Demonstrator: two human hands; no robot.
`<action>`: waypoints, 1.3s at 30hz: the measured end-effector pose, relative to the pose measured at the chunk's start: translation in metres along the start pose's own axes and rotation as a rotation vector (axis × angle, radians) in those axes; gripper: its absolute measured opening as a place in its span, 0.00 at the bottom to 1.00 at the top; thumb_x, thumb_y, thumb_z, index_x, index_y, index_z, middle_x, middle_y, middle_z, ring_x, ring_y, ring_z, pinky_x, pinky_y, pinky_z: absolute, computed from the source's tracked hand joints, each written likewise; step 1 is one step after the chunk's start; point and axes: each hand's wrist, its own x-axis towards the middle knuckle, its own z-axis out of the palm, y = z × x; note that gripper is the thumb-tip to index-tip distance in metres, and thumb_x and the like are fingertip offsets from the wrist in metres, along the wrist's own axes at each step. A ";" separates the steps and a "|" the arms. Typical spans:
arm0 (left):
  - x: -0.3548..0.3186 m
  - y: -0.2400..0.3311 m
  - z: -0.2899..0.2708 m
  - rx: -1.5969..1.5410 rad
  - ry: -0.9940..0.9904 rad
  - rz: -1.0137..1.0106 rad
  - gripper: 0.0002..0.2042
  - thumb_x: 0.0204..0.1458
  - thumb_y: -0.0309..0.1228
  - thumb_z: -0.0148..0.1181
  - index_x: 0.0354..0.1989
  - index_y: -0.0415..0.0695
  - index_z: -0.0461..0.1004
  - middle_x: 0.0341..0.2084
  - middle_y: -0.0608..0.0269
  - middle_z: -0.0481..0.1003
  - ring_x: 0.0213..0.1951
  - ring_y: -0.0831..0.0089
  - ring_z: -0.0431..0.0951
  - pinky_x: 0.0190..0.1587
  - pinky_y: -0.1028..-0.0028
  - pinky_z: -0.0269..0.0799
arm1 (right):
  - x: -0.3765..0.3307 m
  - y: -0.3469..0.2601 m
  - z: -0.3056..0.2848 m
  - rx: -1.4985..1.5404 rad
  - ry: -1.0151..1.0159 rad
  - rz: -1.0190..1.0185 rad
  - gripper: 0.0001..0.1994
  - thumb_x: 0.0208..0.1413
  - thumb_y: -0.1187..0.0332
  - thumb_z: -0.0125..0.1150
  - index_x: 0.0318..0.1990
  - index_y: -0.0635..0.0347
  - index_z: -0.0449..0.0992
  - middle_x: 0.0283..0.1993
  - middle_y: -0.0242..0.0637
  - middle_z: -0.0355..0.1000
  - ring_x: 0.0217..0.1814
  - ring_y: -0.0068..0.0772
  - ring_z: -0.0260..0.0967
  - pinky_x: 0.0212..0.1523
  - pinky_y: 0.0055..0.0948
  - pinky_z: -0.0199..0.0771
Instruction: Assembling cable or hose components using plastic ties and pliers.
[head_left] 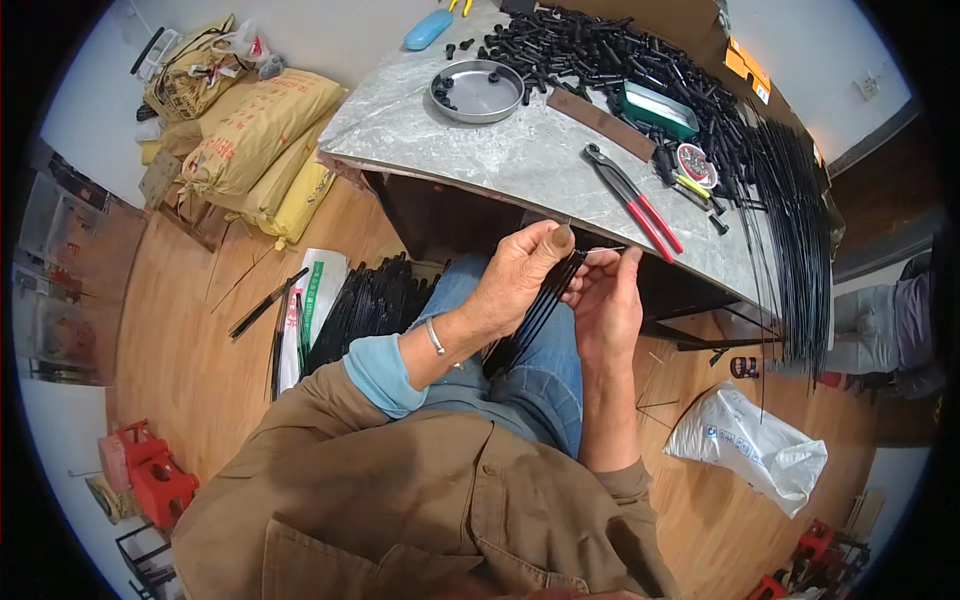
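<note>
My left hand [522, 268] is closed at the top of a bundle of thin black rods [540, 318], which slants down over my lap between my knees. To its right my right hand [612, 305] has thumb and forefinger pinched on a thin strand [606, 248] that runs across from the rods. The strand is pale near the bundle and darker at my right fingertips; its exact kind is too small to tell. Both hands are just in front of the table's near edge. Red-handled pliers [632, 205] lie on the table beyond my right hand.
The grey table [400, 125] bears a round metal dish [478, 112], heaped black fittings [610, 45], a green tray [660, 110] and a flat brown bar [603, 125]. Long black rods [800, 250] hang over its right end. More rods [360, 305] stand left of my legs; a white sack [745, 445] lies right.
</note>
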 end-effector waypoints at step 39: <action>0.001 -0.006 0.002 0.024 -0.060 -0.029 0.13 0.58 0.42 0.57 0.30 0.45 0.73 0.24 0.75 0.68 0.26 0.87 0.64 0.31 0.84 0.62 | -0.015 0.000 -0.011 -0.364 -0.135 -0.243 0.09 0.55 0.67 0.64 0.37 0.61 0.71 0.31 0.25 0.66 0.33 0.14 0.62 0.36 0.18 0.66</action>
